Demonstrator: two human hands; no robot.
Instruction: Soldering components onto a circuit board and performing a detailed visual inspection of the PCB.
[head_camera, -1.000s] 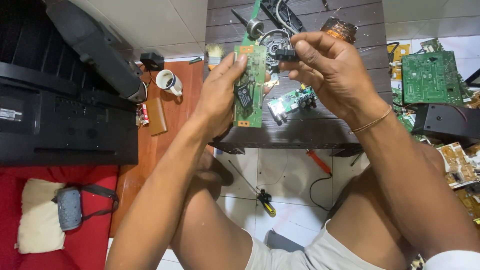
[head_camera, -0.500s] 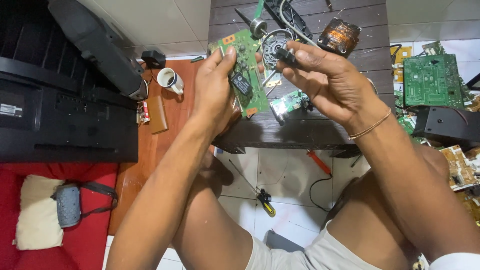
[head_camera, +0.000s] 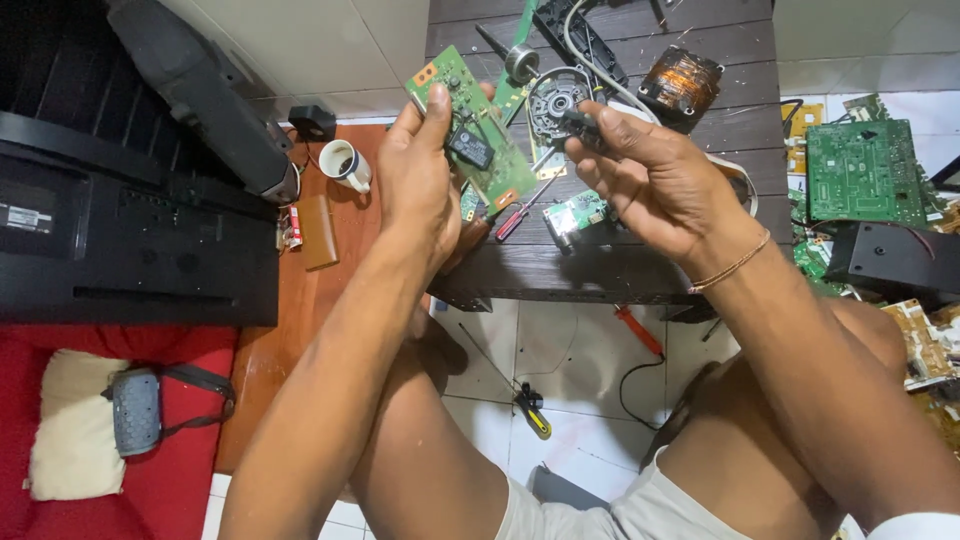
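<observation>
My left hand (head_camera: 418, 185) grips a small green circuit board (head_camera: 478, 130), tilted with its component side toward me, above the dark wooden table (head_camera: 590, 270). A black block-shaped part sits on the board near my thumb. My right hand (head_camera: 650, 180) is just right of the board and pinches a small black part (head_camera: 580, 122) between thumb and fingers. A red-handled screwdriver (head_camera: 518, 212) lies on the table under the board.
A copper-wound transformer (head_camera: 682, 82), a round motor part (head_camera: 556, 98) and cables lie at the table's back. More green boards (head_camera: 865, 172) are on the floor at right. A black device (head_camera: 130, 230) and a cup (head_camera: 345, 163) are at left; tools (head_camera: 530, 408) lie on the tiles.
The board has tilted from nearly upright to leaning left. My right hand has drawn away from the board to the right with the small black part.
</observation>
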